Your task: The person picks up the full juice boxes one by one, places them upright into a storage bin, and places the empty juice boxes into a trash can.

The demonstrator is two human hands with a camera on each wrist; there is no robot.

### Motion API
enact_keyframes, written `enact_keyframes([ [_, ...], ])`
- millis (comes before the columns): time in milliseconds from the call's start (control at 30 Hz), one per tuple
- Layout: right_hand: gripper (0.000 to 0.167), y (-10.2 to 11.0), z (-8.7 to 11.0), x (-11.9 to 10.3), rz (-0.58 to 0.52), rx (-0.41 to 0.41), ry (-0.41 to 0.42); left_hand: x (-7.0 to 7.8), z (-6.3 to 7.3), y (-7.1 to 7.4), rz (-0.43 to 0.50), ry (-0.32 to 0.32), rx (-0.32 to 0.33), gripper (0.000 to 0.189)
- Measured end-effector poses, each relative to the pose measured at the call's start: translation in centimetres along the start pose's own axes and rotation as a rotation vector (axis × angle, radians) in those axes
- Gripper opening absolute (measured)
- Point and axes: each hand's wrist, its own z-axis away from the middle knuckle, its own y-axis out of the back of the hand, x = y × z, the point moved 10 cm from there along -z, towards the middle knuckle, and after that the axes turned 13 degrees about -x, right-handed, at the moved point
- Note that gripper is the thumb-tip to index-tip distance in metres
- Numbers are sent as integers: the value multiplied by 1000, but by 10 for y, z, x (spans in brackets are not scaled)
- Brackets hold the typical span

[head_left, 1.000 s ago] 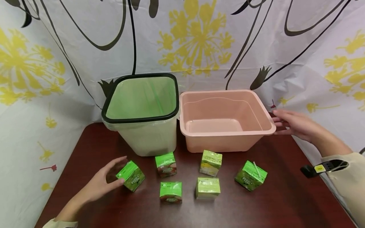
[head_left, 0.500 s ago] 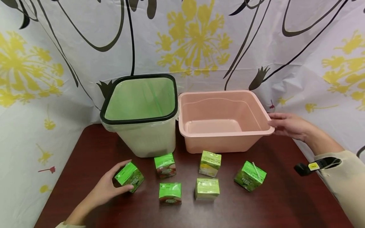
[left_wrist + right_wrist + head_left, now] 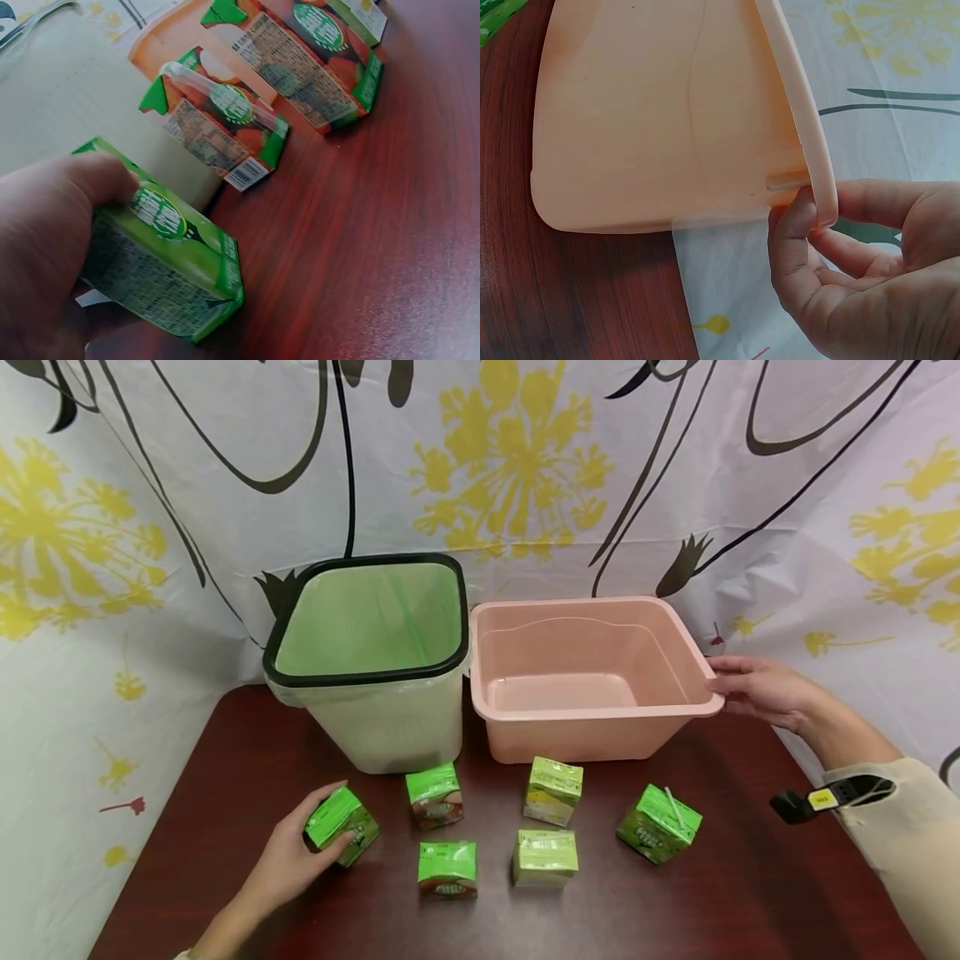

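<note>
My left hand [image 3: 291,850] grips a green juice box [image 3: 347,827] on the table's left side. In the left wrist view the thumb presses on the printed face of that juice box [image 3: 180,247]; the fingers behind it are mostly hidden. My right hand [image 3: 772,693] pinches the right rim of a pink plastic basin [image 3: 570,735]. The right wrist view shows fingers [image 3: 791,247] curled under the basin's rim [image 3: 810,127], with another finger on its outer side. Inside, the basin holds nothing visible.
A pale green bin [image 3: 390,718] with a black rim stands left of the basin. Several more juice boxes sit in front: red-and-green ones [image 3: 437,797], yellow-green ones [image 3: 553,789], and a green one with a straw [image 3: 658,823]. A patterned cloth [image 3: 525,460] hangs behind the dark table [image 3: 630,910].
My left hand has moved right and closed around the green juice box. My right hand has come in from beside the basin and taken its rim. The other boxes have stayed put.
</note>
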Motion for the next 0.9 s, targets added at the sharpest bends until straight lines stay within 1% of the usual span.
enact_keyframes([
  [133,43,0,0,0,20,16,-10,1,1,0,-9,-36,42,73],
  [267,43,-1,0,-1,57,29,-24,-2,2,0,51,-32,69,74],
  [400,43,-1,0,-1,71,33,-29,-4,1,-1,99,-29,69,73],
  [467,43,0,1,0,74,32,-30,-2,0,-2,92,-42,74,72],
  [567,43,0,1,0,96,29,-37,1,0,-1,67,-58,98,69],
  [667,42,0,0,0,132,30,-48,3,-1,0,28,-55,119,69],
  [800,42,1,0,0,159,37,-58,8,-2,4,9,-46,109,69],
  [900,41,2,1,0,148,37,-54,18,-4,11,-1,-66,96,69],
])
